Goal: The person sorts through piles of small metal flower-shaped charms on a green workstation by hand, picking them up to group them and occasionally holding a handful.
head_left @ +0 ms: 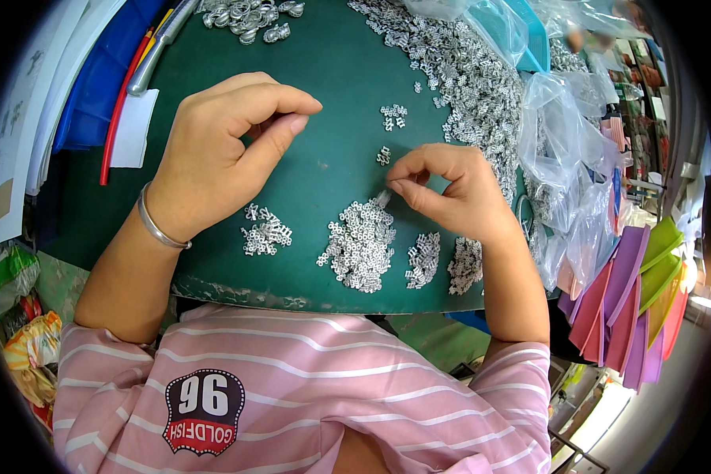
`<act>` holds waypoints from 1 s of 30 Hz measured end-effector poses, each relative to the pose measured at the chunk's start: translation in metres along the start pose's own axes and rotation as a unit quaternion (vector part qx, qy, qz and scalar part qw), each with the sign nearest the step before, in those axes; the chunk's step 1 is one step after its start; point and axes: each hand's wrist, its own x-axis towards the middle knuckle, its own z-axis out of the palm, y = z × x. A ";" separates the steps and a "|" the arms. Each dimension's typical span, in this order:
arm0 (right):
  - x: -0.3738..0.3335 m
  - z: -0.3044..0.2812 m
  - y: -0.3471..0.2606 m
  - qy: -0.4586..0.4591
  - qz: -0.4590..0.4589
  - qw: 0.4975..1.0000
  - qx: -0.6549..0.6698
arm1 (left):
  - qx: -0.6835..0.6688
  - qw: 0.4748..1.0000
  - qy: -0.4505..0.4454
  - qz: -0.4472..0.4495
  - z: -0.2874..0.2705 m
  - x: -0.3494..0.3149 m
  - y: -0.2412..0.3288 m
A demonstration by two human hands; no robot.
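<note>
My left hand point(229, 146) hovers over the green tabletop point(308, 170), thumb and index finger drawn close together, the other fingers curled; nothing shows between them. With thumb and index finger pinched, my right hand point(454, 189) is just above the top of a heap of small silver metal pieces point(361, 245). A blurred silver streak point(384, 197) lies just under its fingertips; whether the fingers still hold anything is too small to tell. A few linked pieces point(383, 156) lie just beyond those fingertips, and a small cluster point(393, 117) farther up.
Smaller heaps point(266, 231) point(423, 261) point(465, 265) lie along the near edge. A large spread of silver pieces point(482, 87) covers the far right, beside clear plastic bags point(561, 134) and a turquoise tray point(536, 35). Rounded metal parts point(249, 16) and a knife point(154, 55) are far left.
</note>
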 end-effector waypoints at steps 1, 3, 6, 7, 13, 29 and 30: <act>0.002 0.000 0.002 0.049 -0.021 0.997 -0.058 | 0.000 1.000 0.001 0.000 0.001 0.000 0.000; 0.016 0.003 0.013 0.144 -0.062 0.972 -0.174 | 0.003 1.000 -0.001 0.000 0.001 0.001 0.001; 0.029 0.007 0.034 0.227 -0.037 0.955 -0.188 | 0.004 1.000 -0.007 0.003 0.000 0.002 0.001; 0.032 0.008 0.036 0.233 -0.029 0.953 -0.193 | 0.002 1.000 -0.005 0.000 0.001 0.001 0.000; 0.008 0.005 0.015 0.149 0.051 0.986 -0.054 | 0.001 1.000 -0.005 0.002 0.000 0.001 0.001; 0.045 0.013 0.025 0.168 -0.052 0.969 -0.172 | -0.005 1.000 -0.001 -0.005 0.000 0.002 0.000; 0.044 0.012 0.025 0.169 -0.046 0.971 -0.162 | -0.002 1.000 -0.003 -0.004 0.000 0.002 0.000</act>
